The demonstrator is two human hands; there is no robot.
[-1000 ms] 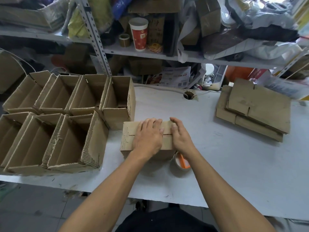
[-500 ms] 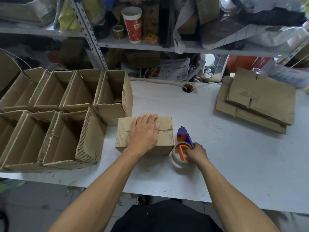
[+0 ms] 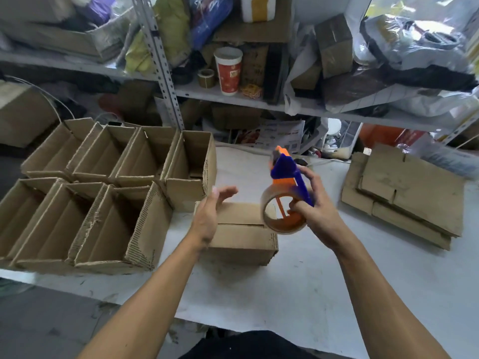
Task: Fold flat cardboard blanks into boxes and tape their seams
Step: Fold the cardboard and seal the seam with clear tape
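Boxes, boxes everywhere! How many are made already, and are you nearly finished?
Done: seven open boxes stand in two rows on the left. In hand: one folded box with its seam untaped; the left hand steadies it, and the right hand holds the tape dispenser above it. Left: a stack of flat blanks on the right, so not nearly finished.

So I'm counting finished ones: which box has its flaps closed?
The box in front, between both hands, shows closed flaps meeting at a seam. The boxes on the left all stand open.
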